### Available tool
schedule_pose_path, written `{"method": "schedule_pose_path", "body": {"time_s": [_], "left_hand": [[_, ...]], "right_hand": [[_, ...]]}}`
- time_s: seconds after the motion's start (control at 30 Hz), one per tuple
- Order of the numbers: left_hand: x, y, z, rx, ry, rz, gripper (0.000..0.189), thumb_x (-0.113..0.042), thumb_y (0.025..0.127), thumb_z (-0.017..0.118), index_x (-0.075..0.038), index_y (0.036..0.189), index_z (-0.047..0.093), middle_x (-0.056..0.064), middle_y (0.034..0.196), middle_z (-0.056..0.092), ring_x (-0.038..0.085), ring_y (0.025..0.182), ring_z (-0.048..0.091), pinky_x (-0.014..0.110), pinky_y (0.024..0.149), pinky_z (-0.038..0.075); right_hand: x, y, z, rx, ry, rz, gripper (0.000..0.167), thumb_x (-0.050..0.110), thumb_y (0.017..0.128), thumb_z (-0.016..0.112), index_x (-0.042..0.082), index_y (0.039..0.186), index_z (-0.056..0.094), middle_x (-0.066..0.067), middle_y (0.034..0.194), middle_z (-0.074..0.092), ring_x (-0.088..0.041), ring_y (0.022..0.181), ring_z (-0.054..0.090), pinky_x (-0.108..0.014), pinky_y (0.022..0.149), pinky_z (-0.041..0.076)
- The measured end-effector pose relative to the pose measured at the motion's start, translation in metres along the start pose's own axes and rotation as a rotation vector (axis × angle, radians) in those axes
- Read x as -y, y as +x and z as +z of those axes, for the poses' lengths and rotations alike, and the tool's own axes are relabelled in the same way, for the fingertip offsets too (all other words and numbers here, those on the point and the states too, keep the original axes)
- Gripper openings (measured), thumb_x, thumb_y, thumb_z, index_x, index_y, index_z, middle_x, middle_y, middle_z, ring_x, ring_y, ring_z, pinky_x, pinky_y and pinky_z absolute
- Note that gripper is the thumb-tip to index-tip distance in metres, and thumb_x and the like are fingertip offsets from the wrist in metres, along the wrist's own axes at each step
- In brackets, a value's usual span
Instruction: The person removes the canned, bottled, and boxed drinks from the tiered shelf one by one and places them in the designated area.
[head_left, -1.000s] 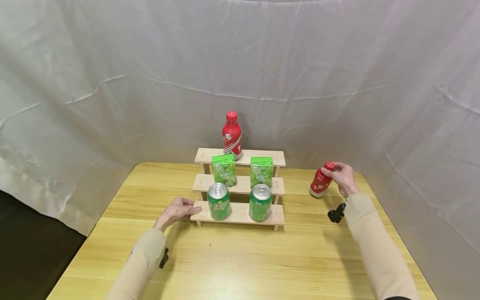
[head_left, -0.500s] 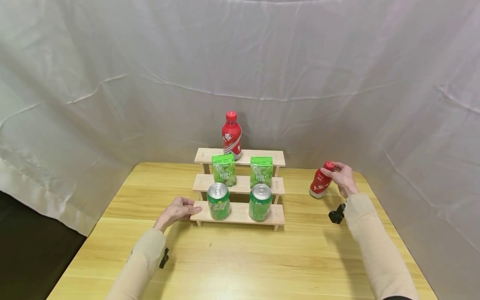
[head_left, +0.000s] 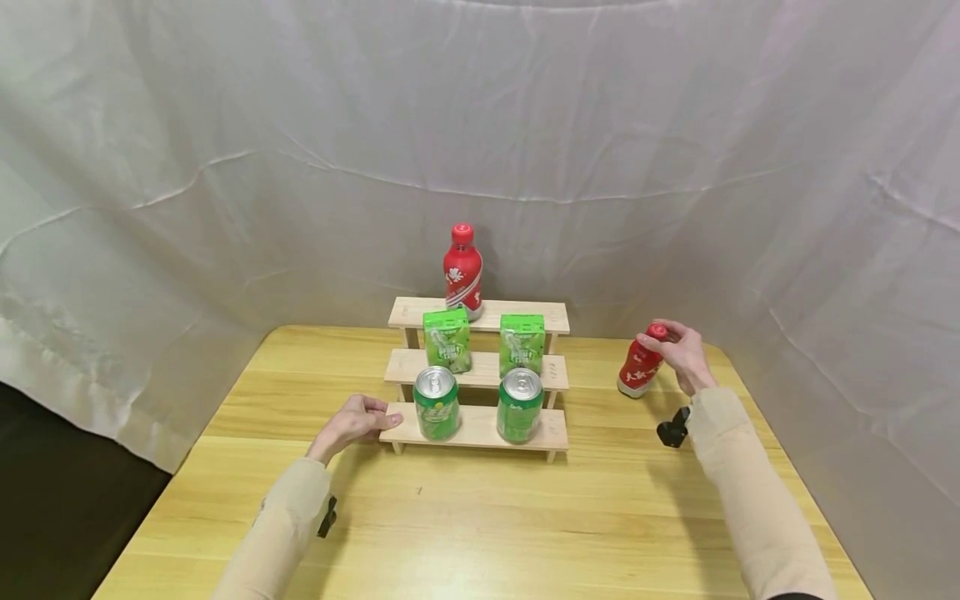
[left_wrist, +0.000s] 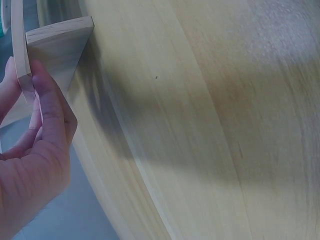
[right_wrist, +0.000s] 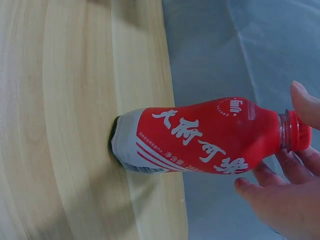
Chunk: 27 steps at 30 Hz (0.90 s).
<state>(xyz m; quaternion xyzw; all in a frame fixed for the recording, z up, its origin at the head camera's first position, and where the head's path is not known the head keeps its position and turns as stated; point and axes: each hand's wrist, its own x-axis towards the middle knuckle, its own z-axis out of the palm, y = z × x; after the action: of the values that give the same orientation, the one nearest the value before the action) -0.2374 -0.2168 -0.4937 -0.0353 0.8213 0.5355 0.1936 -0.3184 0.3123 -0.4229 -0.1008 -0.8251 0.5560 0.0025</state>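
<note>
My left hand [head_left: 360,419] pinches the left end of the lowest board of a three-step wooden display stand [head_left: 476,425]. In the left wrist view, thumb and fingers [left_wrist: 47,95] lie on either face of that board. A red cola bottle [head_left: 641,362] stands upright on the table, right of the stand. Around its neck and cap my right hand [head_left: 686,354] has its fingers loosely spread. Seen from the right wrist, the thumb [right_wrist: 247,187] is beside the bottle's shoulder and one finger is by the red cap [right_wrist: 301,131].
Another red bottle [head_left: 463,279] stands on the top step, at left. Two green drink cartons [head_left: 447,343] are on the middle step, and two green cans [head_left: 437,408] on the lowest. A grey cloth [head_left: 525,167] hangs behind the wooden table [head_left: 465,533].
My right hand's thumb and fingers have spread a little at the bottle's neck, while the bottle stays in place. My left hand keeps its hold on the stand.
</note>
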Motion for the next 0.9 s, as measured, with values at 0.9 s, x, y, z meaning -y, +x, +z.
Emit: {"method": "schedule_pose_path", "body": {"time_s": [0.9], "left_hand": [[0.001,0.002,0.000,0.000,-0.002,0.003,0.060,-0.017,0.092,0.073,0.019,0.131,0.046,0.025,0.111,0.068,0.017,0.092,0.067,0.040,0.091,0.061]], "right_hand": [[0.116,-0.005,0.023,0.047,-0.014,-0.243,0.069,0.034,0.095,0.070,0.002,0.150,0.043,-0.020,0.156,0.044,-0.034,0.145,0.039,-0.049,0.122,0.034]]}}
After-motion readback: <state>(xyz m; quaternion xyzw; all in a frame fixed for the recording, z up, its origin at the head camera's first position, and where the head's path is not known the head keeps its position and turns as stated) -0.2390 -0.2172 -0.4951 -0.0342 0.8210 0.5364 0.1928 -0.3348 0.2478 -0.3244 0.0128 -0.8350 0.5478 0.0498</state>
